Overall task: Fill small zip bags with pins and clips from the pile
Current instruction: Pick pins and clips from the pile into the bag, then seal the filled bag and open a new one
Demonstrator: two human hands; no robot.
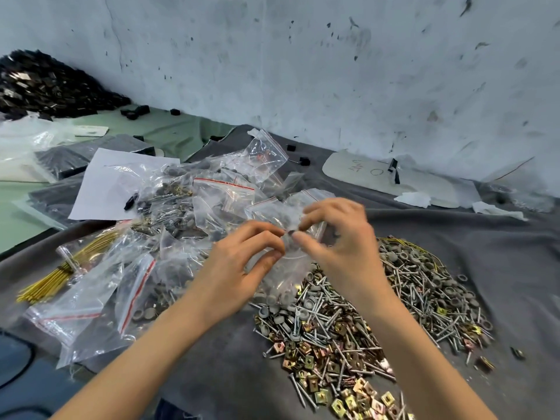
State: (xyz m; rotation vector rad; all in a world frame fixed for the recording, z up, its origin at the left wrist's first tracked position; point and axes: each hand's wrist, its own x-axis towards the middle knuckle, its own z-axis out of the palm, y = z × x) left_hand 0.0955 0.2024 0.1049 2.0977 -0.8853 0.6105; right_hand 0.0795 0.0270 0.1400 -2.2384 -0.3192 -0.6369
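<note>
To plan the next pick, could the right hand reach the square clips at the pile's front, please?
Probably yes: the square clips lie uncovered below the right hand, but it must first release the zip bag it pinches.

Thin red handwriting is seen on the flat white board with rounded corners (363, 180), which lies on the grey cloth (485, 253) close to the stained pale wall (303, 56). A short scribbled word is set down there, too loose to be read. Just to its right a ring is drawn, which may be taken for the letter O or a zero. Faint marks are made out on the white sheet of paper (100, 189) at the left, but no letters can be told.
</note>
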